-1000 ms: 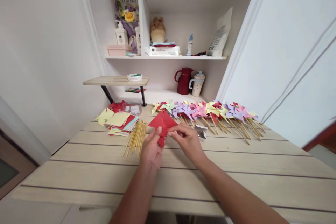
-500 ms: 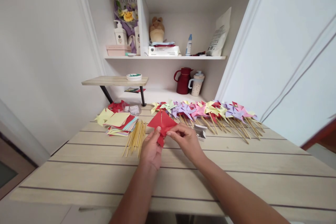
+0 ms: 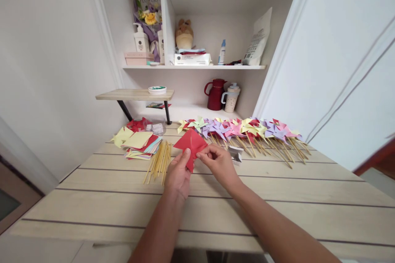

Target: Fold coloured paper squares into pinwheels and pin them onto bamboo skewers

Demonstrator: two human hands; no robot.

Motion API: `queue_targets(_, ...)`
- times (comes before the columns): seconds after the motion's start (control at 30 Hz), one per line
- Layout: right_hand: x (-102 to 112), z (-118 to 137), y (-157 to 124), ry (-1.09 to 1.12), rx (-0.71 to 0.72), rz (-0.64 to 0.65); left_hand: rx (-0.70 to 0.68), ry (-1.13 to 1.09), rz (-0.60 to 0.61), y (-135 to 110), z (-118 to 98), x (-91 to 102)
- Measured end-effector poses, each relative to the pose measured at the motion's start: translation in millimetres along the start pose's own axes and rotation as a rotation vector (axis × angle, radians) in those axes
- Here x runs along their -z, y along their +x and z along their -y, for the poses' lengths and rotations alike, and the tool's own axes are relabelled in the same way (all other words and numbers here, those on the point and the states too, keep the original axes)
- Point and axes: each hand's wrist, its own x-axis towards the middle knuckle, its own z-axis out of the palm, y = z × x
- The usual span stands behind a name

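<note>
A red paper square [image 3: 190,139], cut in from its corners, is held up above the table. My left hand [image 3: 178,174] grips it from below, thumb pressed on its lower middle. My right hand [image 3: 218,163] pinches at the paper's right edge with thumb and forefinger; the exact bit between the fingertips is too small to make out. Left of my hands lies a bundle of thin wooden sticks [image 3: 159,160]. Just beyond my right hand sits a small open box [image 3: 236,156].
Finished paper pinwheels on sticks [image 3: 247,129] lie along the table's back right. A stack of coloured paper sheets [image 3: 142,144] and a clear plastic container [image 3: 156,127] are at the left. Behind stand a small raised shelf [image 3: 132,95], a red jug [image 3: 216,94] and a speckled cup [image 3: 232,98].
The red paper has shifted slightly, and its right part sits a little differently under my right fingers. Both hands stay nearly in place.
</note>
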Motion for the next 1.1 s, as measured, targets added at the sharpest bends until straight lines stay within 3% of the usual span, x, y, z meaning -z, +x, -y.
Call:
queue_targets(0.87, 0.0, 0.4, 1.4, -0.04, -0.012, -0.025, -0.108, 0.126, 0.035, -2.3, 1.4, -3.8)
queue_targets(1.1, 0.2, 3.6, -0.3, -0.103, 0.07, -0.034, -0.175, 0.246, -0.111, 5.5, 2.6, 4.3)
